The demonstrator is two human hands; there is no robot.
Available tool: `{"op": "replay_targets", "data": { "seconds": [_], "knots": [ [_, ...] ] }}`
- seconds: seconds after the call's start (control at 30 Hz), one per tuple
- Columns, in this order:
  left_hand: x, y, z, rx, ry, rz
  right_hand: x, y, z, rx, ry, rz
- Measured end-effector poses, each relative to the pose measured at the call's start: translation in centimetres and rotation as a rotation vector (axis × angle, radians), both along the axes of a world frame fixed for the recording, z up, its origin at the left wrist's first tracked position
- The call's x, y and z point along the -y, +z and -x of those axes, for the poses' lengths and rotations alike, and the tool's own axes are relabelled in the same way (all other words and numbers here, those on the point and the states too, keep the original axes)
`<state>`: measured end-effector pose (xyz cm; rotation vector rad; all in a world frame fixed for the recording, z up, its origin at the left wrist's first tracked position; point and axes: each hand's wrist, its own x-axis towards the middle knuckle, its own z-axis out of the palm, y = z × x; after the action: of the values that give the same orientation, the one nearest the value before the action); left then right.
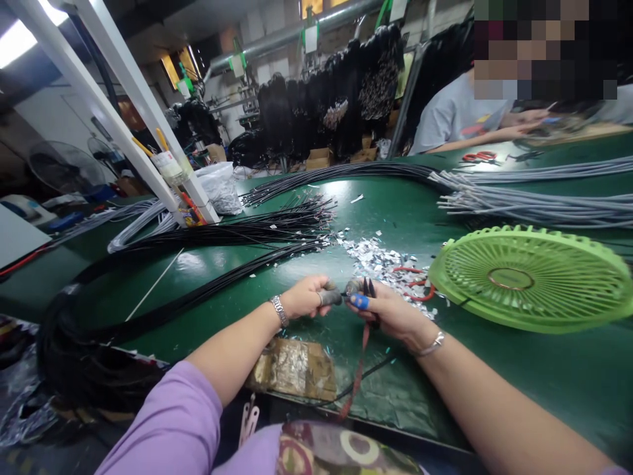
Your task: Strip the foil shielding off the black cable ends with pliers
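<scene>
My left hand (309,298) is closed, with grey coverings on its fingertips, and pinches a thin black cable (345,295). Close beside it, my right hand (388,309) is closed too, blue tape around one finger, its fingertips at the cable's end. A dark tool with two pointed tips (368,288) sticks up out of my right hand; the fingers hide its lower part. Below that hand hangs a worn red strip (359,369). A black cable (373,368) curves over the table edge beneath it.
White and blue scraps (370,254) litter the green table (494,376) near red-handled scissors (420,287) and a green fan grille (544,277). Black cable bundles (237,227) lie left, grey cables (534,201) right. Brown taped cardboard (297,369) lies in front. A co-worker (459,112) sits opposite.
</scene>
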<state>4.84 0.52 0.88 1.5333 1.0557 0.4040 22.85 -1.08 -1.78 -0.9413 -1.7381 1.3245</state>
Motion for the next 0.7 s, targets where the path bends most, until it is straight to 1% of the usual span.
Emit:
{"op": "replay_targets", "data": {
  "seconds": [0.03, 0.07, 0.13, 0.2, 0.27, 0.3, 0.33, 0.47, 0.53, 0.6, 0.7],
  "knots": [
    [-0.1, -0.1, 0.0, -0.018, 0.007, -0.002, -0.4, 0.1, -0.4, 0.099, -0.036, -0.086],
    [-0.1, -0.2, -0.1, -0.035, 0.019, -0.004, -0.7, 0.2, -0.9, 0.215, -0.108, -0.185],
    [-0.2, -0.3, -0.2, -0.054, 0.045, -0.003, -1.5, 0.4, -1.9, 0.431, -0.299, -0.337],
    [-0.3, -0.3, -0.2, -0.053, 0.082, -0.004, -2.1, 0.5, -2.9, 0.534, -0.505, -0.370],
    [-0.2, -0.2, -0.1, -0.037, 0.116, -0.017, -2.4, 0.6, -3.4, 0.494, -0.644, -0.332],
    [-0.2, -0.1, 0.0, -0.029, 0.124, -0.025, -2.4, 0.5, -3.5, 0.436, -0.651, -0.300],
    [-0.2, -0.1, 0.0, -0.019, 0.127, -0.034, -2.3, 0.5, -3.4, 0.372, -0.616, -0.258],
    [-0.1, -0.1, 0.0, 0.006, 0.126, -0.057, -1.4, 0.5, -2.0, 0.170, -0.350, -0.035],
    [-0.1, -0.1, 0.0, 0.001, 0.126, -0.060, -0.9, 0.6, -1.3, 0.103, -0.259, 0.041],
    [-0.2, -0.2, 0.0, -0.006, 0.116, -0.062, -0.7, 0.6, -0.8, 0.050, -0.217, 0.037],
    [-0.3, -0.3, 0.0, -0.023, 0.091, -0.080, -0.7, 0.3, -0.6, 0.019, -0.223, -0.065]
  ]
}}
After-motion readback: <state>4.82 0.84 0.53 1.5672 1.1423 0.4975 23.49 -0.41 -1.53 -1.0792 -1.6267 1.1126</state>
